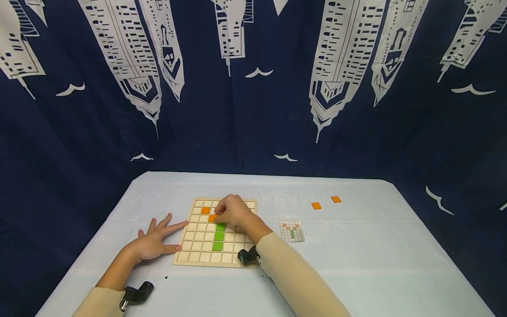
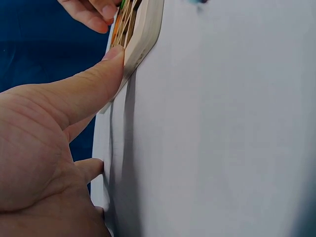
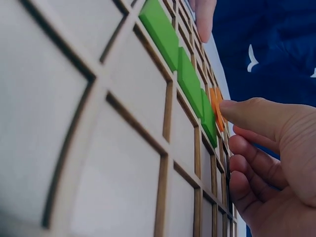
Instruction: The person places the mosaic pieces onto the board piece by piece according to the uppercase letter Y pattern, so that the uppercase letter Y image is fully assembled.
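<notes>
A square wooden grid board (image 1: 198, 258) lies on the white table. Three green tiles (image 1: 218, 236) form a column in it, and an orange tile (image 1: 205, 210) sits up and left of them. My right hand (image 1: 236, 214) is over the board's middle with curled fingers. Its thumb tip is on a second orange tile (image 1: 212, 218), just above the green column; the right wrist view shows the thumb against this orange tile (image 3: 220, 111). My left hand (image 1: 152, 243) is spread at the board's left side, its thumb (image 2: 101, 81) and index finger touching the edge.
A small printed card (image 1: 292, 231) with a coloured grid pattern lies right of the board. Two loose orange tiles (image 1: 316, 206) are farther back on the right of the white table (image 1: 356, 264). A dark blue curtain (image 1: 253, 119) with white buildings hangs behind.
</notes>
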Tool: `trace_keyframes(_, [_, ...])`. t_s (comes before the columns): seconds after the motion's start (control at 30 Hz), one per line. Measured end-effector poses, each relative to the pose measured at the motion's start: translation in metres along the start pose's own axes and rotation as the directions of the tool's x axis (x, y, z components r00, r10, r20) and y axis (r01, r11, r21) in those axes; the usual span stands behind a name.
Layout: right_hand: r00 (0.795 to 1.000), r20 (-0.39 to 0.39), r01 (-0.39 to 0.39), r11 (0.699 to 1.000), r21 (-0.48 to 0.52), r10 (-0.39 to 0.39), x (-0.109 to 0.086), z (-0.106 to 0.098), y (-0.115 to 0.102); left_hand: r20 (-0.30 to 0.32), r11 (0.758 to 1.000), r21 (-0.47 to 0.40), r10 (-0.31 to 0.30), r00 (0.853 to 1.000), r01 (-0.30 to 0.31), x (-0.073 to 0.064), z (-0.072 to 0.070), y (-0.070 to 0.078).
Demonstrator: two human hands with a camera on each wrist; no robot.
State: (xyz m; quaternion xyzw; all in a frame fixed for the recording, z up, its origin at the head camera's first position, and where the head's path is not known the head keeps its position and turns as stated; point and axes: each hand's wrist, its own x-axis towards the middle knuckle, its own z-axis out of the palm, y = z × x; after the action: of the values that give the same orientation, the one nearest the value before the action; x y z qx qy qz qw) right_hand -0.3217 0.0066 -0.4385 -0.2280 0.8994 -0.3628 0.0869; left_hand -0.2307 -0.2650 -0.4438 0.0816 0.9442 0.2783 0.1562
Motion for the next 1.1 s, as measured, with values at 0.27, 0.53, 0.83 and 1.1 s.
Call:
trace_keyframes(0.27, [0.998, -0.030, 0.054, 0.996, 0.073, -0.052, -0.007, -0.010, 0.010, -0.007, 1.000, -0.002, -0.003, 1.000, 0.003, 0.001, 0.001, 0.000])
trace_keyframes(0.53, [0.993, -0.103, 0.071, 0.988, 0.139, -0.057, -0.019, -0.019, 0.024, -0.007, 1.000, 0.000, -0.012, 1.000, 0.012, 0.001, 0.001, 0.000])
trace_keyframes(0.83, [0.981, -0.185, 0.083, 0.986, 0.143, -0.056, -0.033, -0.030, 0.035, -0.005, 1.000, -0.004, -0.015, 1.000, 0.015, 0.001, 0.001, 0.000])
trace_keyframes(1.1, [0.963, -0.264, 0.109, 0.981, 0.164, -0.063, -0.042, -0.037, 0.049, -0.008, 1.000, 0.001, -0.012, 1.000, 0.012, 0.002, 0.002, -0.001])
